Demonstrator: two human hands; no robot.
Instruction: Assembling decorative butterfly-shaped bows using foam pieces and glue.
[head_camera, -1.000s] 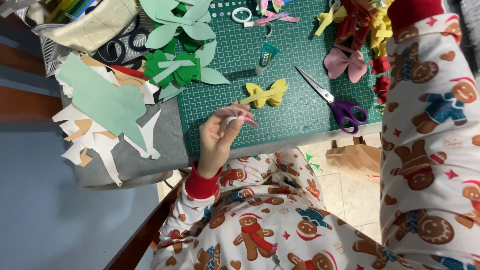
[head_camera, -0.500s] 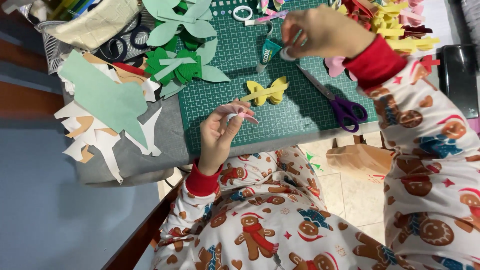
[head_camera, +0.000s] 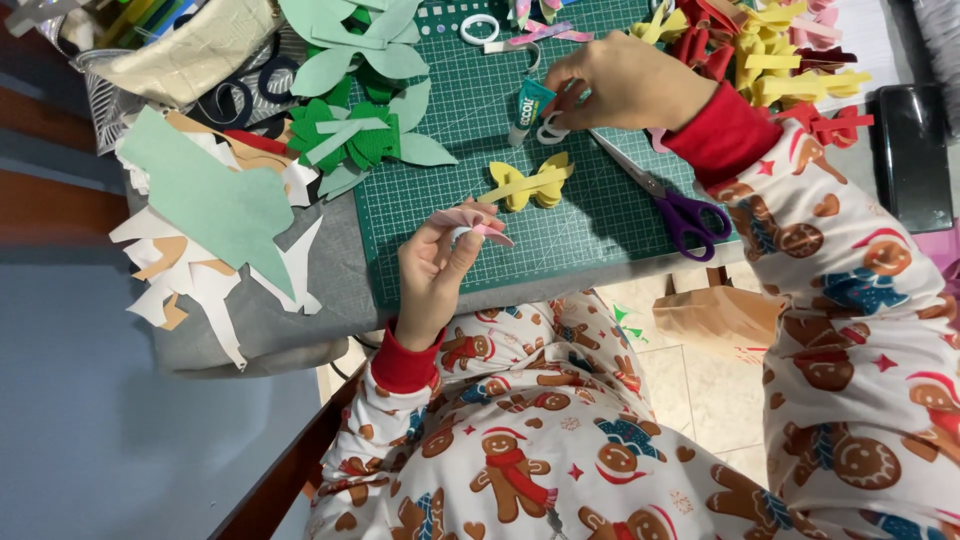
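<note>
**Pink paper bow pinched at the mat's near edge**

The left hand (head_camera: 435, 270) holds a small pink paper bow (head_camera: 470, 222) above the near edge of the green cutting mat (head_camera: 590, 225), its grip narrow, thumb and fingertips closed on the folded middle of the bow. The right hand (head_camera: 620, 85) rests farther up the mat, fingers curled down around a glue tube (head_camera: 527, 108) (white with a teal end), which lies tilted on the mat; whether the grip has fully closed on the tube I cannot tell. A yellow paper bow (head_camera: 530, 183) lies between the two hands, apart from both. Purple-handled scissors (head_camera: 670, 200) lie just beside the right wrist. Green paper bows (head_camera: 350, 140) sit at the mat's left side, and paper offcuts (head_camera: 215, 215) spread over the grey surface (head_camera: 300, 330).
</note>
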